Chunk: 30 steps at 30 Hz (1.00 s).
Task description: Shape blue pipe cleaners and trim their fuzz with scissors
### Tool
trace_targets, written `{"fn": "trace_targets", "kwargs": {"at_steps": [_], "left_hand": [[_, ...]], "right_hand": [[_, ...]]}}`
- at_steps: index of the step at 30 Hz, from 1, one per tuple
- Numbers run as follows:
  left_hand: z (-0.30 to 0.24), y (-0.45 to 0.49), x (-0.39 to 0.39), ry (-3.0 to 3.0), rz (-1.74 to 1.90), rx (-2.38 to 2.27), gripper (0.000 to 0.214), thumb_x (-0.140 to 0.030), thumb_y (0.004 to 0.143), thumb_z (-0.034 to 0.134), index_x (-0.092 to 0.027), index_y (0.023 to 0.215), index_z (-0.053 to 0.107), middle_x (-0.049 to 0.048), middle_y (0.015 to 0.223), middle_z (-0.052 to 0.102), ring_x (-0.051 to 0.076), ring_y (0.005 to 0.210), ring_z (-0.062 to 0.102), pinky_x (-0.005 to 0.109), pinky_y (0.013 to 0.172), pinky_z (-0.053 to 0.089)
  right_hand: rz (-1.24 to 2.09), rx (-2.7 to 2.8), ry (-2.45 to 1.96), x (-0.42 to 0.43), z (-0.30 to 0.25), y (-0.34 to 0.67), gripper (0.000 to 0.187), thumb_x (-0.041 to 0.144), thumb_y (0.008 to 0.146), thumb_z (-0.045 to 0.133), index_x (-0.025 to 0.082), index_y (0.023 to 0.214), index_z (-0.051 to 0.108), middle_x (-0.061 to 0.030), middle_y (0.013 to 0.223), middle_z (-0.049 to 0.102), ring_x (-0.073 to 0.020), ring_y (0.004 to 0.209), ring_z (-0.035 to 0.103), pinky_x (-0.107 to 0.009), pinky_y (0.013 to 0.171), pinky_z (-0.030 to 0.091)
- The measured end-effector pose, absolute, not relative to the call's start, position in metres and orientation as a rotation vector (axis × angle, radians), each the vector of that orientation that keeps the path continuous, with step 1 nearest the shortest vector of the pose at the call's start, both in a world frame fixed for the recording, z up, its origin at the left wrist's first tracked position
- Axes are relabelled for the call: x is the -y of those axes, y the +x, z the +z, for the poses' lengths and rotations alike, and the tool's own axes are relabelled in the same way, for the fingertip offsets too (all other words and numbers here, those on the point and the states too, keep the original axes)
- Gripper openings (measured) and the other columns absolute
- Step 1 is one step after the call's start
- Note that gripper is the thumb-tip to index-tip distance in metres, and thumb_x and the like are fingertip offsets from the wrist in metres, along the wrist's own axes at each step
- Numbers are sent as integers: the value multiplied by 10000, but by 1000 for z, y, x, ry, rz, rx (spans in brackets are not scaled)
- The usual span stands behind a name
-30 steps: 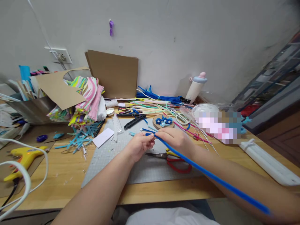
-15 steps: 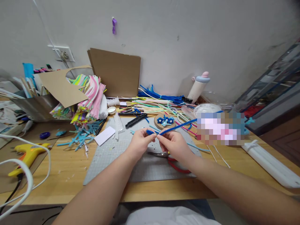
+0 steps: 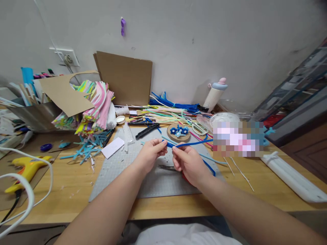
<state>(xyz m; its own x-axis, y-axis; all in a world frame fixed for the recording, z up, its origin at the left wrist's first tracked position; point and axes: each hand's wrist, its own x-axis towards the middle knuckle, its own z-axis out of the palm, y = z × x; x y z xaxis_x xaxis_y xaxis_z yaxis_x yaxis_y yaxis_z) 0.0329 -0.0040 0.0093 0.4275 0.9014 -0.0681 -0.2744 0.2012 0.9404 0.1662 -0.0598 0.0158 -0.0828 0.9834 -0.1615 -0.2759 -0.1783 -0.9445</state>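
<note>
Between my two hands runs a blue pipe cleaner [image 3: 196, 143], its free length reaching out to the right. My left hand [image 3: 151, 153] pinches it near one end. Thumb and fingers of my right hand [image 3: 187, 161] are closed on it a short way along. Another stretch of blue shows below the right hand, and I cannot tell whether it is the same piece. Under my hands lies a grey cutting mat [image 3: 122, 177]. Scissors [image 3: 170, 168] rest on the mat, their red handles mostly covered by my right hand. Just beyond sits a wooden slice [image 3: 178, 136] bearing dark-blue flowers [image 3: 184, 130].
Bundled pipe cleaners [image 3: 98, 105] and a metal bin [image 3: 38, 115] stand at the left, above a yellow glue gun [image 3: 24, 170]. Blue pipe cleaners [image 3: 176, 106] lie along the wall near a bottle [image 3: 216, 95]. A white wrapped pack [image 3: 291, 177] lies at the right edge.
My hands have drawn slightly apart. The pipe cleaner's long end has swung lower on the right, and a blue length now shows below my right hand, which covers more of the scissors.
</note>
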Motion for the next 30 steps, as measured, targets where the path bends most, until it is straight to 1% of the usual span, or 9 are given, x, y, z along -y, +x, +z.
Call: {"fn": "trace_targets", "kwargs": {"at_steps": [3, 5, 7, 9, 10, 13, 16, 24, 30], "left_hand": [[8, 32, 2, 1082, 942, -784, 291, -398, 691, 680, -149, 615, 551, -18, 554, 537, 78, 522, 461, 226, 560, 350], [9, 32, 3, 1126, 940, -802, 280, -382, 681, 692, -148, 605, 559, -16, 551, 548, 81, 526, 454, 229, 557, 338], [12, 33, 4, 1175, 928, -795, 256, -358, 656, 717, -142, 614, 587, -17, 556, 554, 85, 539, 454, 231, 566, 336], [14, 34, 6, 1214, 914, -770, 237, -343, 637, 733, -138, 640, 613, -26, 566, 550, 84, 552, 451, 230, 577, 339], [16, 34, 7, 1225, 910, -757, 233, -338, 632, 737, -138, 656, 621, -30, 573, 549, 82, 557, 449, 228, 580, 341], [15, 36, 8, 1223, 912, -738, 239, -342, 637, 734, -142, 694, 616, -33, 592, 552, 80, 559, 453, 223, 574, 347], [10, 37, 6, 1176, 912, -746, 258, -352, 640, 733, -148, 704, 589, -37, 583, 549, 76, 535, 455, 221, 553, 349], [7, 36, 6, 1027, 839, -707, 298, -390, 653, 723, -136, 719, 583, -11, 639, 575, 81, 564, 520, 231, 589, 397], [7, 37, 7, 1000, 753, -649, 285, -358, 646, 737, -115, 703, 599, 22, 643, 605, 117, 587, 576, 258, 615, 424]], "right_hand": [[1609, 1201, -1192, 71, 20, 170, 366, 516, 842, 415, 195, 672, 461, 34, 518, 482, -89, 362, 391, -210, 336, 261], [1215, 1542, -1258, 77, 27, 176, 360, 462, 849, 435, 189, 616, 464, 15, 531, 482, -109, 450, 449, -235, 425, 346], [617, 1728, -1270, 75, 34, 183, 242, 377, 812, 524, 180, 671, 535, -33, 677, 567, -162, 685, 540, -281, 611, 425], [398, 1777, -1327, 67, 39, 189, 158, 336, 781, 561, 179, 789, 581, -67, 829, 618, -198, 821, 559, -309, 690, 441], [497, 1784, -1377, 62, 40, 191, 152, 328, 781, 557, 180, 807, 576, -60, 811, 627, -190, 777, 576, -300, 655, 452], [1140, 1627, -1445, 48, 39, 193, 155, 338, 791, 524, 183, 784, 518, 6, 631, 598, -126, 494, 573, -234, 451, 436], [1492, 1381, -1368, 44, 35, 189, 207, 370, 763, 566, 184, 789, 478, 29, 575, 597, -105, 391, 559, -191, 359, 410], [1627, 1166, -1246, 41, 29, 180, 235, 361, 731, 594, 185, 770, 442, 35, 520, 609, -120, 365, 579, -180, 318, 436], [1575, 1178, -1233, 38, 19, 181, 194, 349, 725, 557, 192, 747, 444, 62, 488, 582, -89, 285, 502, -144, 248, 335]]}}
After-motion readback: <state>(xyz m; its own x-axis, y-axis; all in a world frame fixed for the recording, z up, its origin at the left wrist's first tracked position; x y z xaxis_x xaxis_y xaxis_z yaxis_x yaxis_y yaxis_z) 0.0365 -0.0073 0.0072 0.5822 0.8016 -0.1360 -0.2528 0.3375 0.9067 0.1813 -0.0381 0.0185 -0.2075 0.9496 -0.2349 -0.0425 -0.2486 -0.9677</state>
